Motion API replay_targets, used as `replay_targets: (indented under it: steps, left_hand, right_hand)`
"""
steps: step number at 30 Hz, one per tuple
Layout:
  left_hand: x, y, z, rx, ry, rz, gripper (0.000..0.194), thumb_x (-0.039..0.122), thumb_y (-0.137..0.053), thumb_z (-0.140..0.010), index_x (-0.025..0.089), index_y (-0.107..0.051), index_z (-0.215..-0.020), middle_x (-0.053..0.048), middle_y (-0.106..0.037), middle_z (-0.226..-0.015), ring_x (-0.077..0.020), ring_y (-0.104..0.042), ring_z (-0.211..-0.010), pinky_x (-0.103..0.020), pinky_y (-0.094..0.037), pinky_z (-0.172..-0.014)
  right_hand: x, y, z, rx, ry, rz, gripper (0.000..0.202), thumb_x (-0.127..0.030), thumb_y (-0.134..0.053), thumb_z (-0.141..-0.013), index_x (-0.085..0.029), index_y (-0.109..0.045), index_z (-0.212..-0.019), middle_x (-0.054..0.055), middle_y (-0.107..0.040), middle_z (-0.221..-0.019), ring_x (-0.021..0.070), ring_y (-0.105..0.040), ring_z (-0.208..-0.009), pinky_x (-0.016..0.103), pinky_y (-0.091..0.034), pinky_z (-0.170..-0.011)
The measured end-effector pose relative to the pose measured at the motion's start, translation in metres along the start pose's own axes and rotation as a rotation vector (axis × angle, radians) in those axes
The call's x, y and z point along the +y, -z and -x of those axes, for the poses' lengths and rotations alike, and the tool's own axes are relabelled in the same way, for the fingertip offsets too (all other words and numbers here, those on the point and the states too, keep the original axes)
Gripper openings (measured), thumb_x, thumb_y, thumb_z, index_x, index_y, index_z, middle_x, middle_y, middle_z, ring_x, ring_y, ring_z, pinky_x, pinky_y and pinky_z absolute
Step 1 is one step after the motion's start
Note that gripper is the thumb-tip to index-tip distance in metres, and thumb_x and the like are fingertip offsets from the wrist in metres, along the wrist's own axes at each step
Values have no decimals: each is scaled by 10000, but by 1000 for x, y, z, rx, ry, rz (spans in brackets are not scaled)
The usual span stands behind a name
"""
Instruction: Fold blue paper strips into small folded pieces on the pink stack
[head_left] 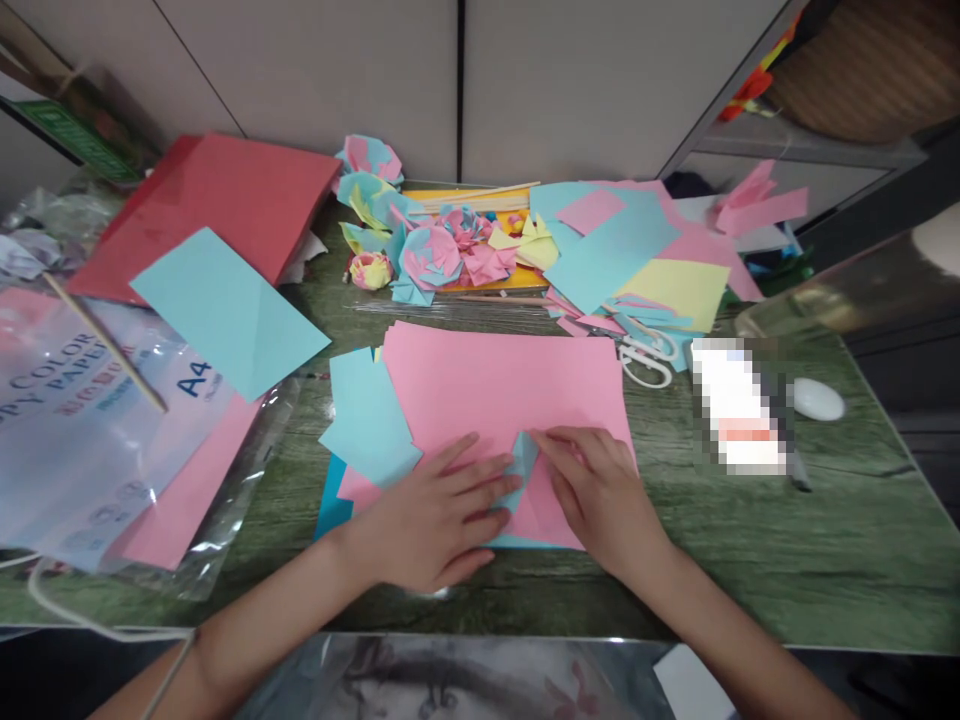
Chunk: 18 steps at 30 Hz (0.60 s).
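A small folded piece of light blue paper (525,462) lies on a stack of pink paper (502,385) in front of me. Palm down, my left hand (442,515) rests on the stack with its fingers stretched apart, the fingertips over the blue piece's left side. At its upper right corner, my right hand (604,490) pinches the edge between thumb and forefinger. Part of the piece is hidden beneath my left fingers. Light blue sheets (371,415) lie on the stack's left side, close to my left hand.
Folded paper flowers (442,250) and loose coloured sheets (615,235) lie at the back. White-handled scissors (649,360) and a blurred-out phone-like object (739,405) are at the right, beside a white oval object (817,398). A plastic paper packet (97,420) and red folder (217,205) occupy the left.
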<state>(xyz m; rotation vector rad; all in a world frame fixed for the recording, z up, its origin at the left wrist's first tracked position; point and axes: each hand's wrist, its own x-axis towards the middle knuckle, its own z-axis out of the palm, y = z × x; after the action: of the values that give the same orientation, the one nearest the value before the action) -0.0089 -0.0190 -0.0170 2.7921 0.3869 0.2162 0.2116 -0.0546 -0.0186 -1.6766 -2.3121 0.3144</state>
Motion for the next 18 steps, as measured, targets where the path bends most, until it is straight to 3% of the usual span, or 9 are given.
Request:
replay_targets:
  steps: [6,11,18]
  left_hand:
    - [-13,9,12,28,37,26,331,314,-442,-777,248,-538,-1087,-10,-507,-1211,-190,-288,-1236,-464,-138,-1049]
    - [-16,5,13,77,28,112,251,285,-457,-769,225,-610,-958,-17,-593,-1091,-179,-363,-1191,-426,-177,-1051]
    - [-7,-7,7,113,75,60,215,349,-465,-784,192,-610,-802,-56,-573,-1105,-198,-438,-1112,-424,-246,-1013]
  right_hand:
    - [0,2,-12,-32,-61,85,358,-178,-436,-810,-221,-491,-1161,95,-531,-1054,231,-442,-952,381,-360,-748]
    - [-1,3,-18,-57,-22,-39,358,-164,-442,-797,-267,-513,-1132,81,-528,-1059,228,-443,-967,390,-369,-746]
    - [-6,-2,-14,-20,-45,-232,377,-130,-407,-800,-253,-496,-1145,67,-535,-1055,210,-451,-987,405,-372,-797]
